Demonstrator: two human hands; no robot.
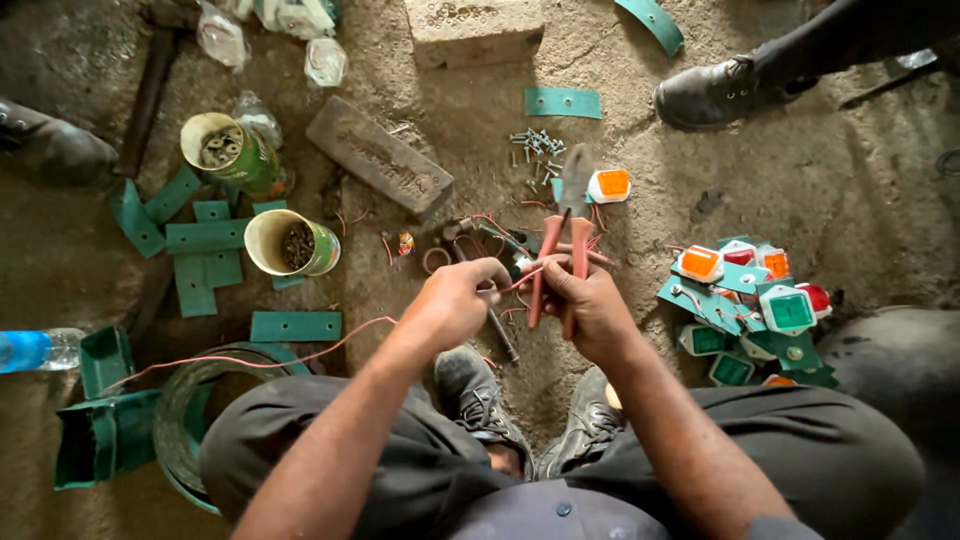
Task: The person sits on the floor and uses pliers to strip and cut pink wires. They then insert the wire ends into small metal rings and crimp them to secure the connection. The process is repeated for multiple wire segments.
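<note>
Both hands meet just above the person's own boots [480, 400], over a dirt floor [850, 180]. Right hand [590, 305] is wrapped around the red handles of a pair of pliers [560, 255], squeezing them nearly together; the tool's grey nose points away from the body, up toward a scatter of screws [537, 150]. Left hand [455, 300] is curled shut, pinching a thin red wire [300, 355] between thumb and fingers right beside the pliers' handles. That wire trails off to the left of the pliers, running over a green ring [190, 420] by the left knee.

Taking the pliers as the mark: just beyond their tip lies an orange lamp [609, 185]. To their right sits a pile of lamps [750, 310], orange, red and green, on green brackets. To their left stand two open tins [260, 200] holding screws, with flat green plates [205, 245] around them, and a brick [380, 155] lying up and to the left. Far left, a water bottle [40, 350] lies at the frame's edge. Up and right, another person's black boot [715, 95] rests on the floor.
</note>
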